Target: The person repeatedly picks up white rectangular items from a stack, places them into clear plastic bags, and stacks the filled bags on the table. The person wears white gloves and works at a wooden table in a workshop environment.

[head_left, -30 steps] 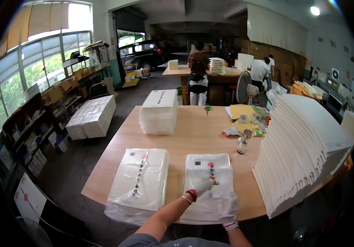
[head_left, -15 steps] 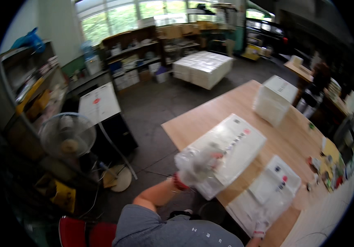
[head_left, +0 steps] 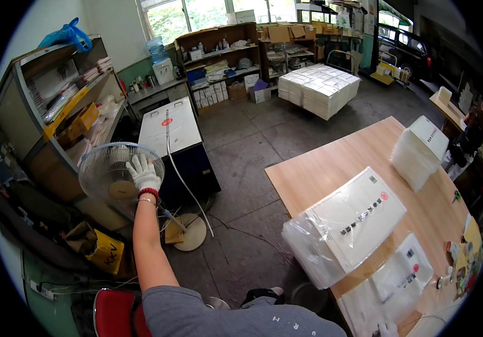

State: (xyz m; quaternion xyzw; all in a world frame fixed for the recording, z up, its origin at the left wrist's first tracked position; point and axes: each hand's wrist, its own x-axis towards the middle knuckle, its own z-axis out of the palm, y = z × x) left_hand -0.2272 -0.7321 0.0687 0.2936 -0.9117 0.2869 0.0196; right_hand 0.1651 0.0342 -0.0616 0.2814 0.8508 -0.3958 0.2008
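My left hand (head_left: pixel 144 175), in a white glove with a red band at the wrist, is stretched out at the standing fan (head_left: pixel 101 168). Its fingers are spread over the fan's round wire guard; whether they touch it I cannot tell. Low at the right, my right hand (head_left: pixel 386 329), also gloved, is partly cut off by the lower edge, beside a clear plastic bag with a white printed sheet (head_left: pixel 394 276). Its fingers are too hidden to read. Between the hands, a stack of printed white sheets in clear plastic bags (head_left: pixel 359 219) overhangs the table's left edge.
A wooden table (head_left: pixel 331 160) fills the right, bearing another wrapped stack (head_left: pixel 421 151) and small clutter at its right edge. A dark cabinet with a white top (head_left: pixel 168 126) stands behind the fan. A red chair (head_left: pixel 112 314) is at lower left. Another person (head_left: pixel 471 137) is far right.
My left hand has left the stack of bagged sheets and swung left to the fan. The view has turned left. My right hand stays low at the right.
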